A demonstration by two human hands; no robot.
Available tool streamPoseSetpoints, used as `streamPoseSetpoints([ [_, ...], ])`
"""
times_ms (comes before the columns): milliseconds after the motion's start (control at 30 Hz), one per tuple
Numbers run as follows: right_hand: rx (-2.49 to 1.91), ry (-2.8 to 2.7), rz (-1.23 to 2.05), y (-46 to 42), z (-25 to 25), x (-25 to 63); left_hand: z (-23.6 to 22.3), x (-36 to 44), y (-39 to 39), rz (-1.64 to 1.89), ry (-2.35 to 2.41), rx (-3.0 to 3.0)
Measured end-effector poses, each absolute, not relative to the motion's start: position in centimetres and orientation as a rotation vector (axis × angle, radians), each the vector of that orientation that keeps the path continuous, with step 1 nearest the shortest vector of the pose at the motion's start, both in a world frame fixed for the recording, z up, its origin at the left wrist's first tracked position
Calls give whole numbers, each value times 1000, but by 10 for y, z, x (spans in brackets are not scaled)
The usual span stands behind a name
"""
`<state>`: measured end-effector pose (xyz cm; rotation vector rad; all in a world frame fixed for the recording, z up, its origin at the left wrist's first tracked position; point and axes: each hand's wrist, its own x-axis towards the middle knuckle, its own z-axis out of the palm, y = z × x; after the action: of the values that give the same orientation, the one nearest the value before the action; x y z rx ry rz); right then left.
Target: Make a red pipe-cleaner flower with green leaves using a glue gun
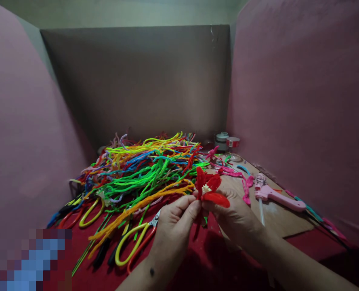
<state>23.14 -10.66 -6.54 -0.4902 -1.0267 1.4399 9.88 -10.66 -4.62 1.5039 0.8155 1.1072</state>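
Note:
A red pipe-cleaner flower (213,184) with a pale beaded centre is held up over the front of the table. My left hand (181,216) pinches its base from the left, thumb and forefinger closed. From the right, my right hand (235,212) grips the same flower under its petals, with fingers partly hidden behind it. The fingertips of both hands nearly meet below the bloom. Just left of my left wrist lie scissors (133,244) with one yellow and one red handle, their blades partly covered by the hand.
A big heap of coloured pipe cleaners (143,169) fills the left and middle. A pink glue gun (278,196) rests on a brown board (288,220) at right. More scissors (91,213) lie left. A jar (221,142) and tape roll (233,142) stand behind. Pink panels (303,101) flank the table.

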Motion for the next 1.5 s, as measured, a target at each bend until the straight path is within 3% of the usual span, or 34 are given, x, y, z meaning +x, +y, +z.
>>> streamPoseSetpoints([
  [367, -576, -1127, 1555, -100, -74, 246, -49, 95, -91, 747, 424, 1013],
  [500, -515, -1217, 1556, -99, -73, 246, -52, 97, -92, 803, 425, 995],
  [800, -622, -1351, 1216, -108, -60, 241, -55, 104, -97, 1076, 543, 1036],
  [1167, -647, -1068, 1112, -115, -63, 221, -64, 106, -103, 1295, 630, 1134],
  [1500, -612, -1204, 1306, -105, -56, 233, -51, 97, -90, 904, 484, 1174],
])
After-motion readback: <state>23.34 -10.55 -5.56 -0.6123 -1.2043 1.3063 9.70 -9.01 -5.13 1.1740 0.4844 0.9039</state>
